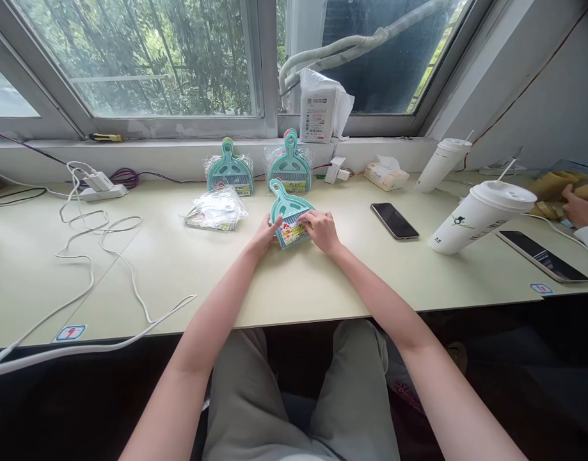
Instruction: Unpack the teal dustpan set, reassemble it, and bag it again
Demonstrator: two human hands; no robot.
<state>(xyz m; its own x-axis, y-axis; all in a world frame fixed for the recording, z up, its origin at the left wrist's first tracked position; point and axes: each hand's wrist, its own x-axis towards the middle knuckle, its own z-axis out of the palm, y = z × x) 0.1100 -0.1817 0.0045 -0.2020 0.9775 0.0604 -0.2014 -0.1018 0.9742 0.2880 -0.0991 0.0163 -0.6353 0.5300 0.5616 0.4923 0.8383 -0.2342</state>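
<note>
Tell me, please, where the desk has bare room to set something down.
Bare top lies between the white cable and the left hand, and along the front edge below the phone. It is crowded around the teal dustpan set, the cups and the window ledge.

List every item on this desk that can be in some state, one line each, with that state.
left hand: touching the dustpan set's left edge
right hand: gripping the set's right edge
teal dustpan set: unwrapped, flat on the desk
two packaged dustpan sets: wrapped, leaning on the sill wall
empty wrapper: lying flat
near phone: screen dark
lidded cup: lid on, straw in
charger: plugged into strip
</note>
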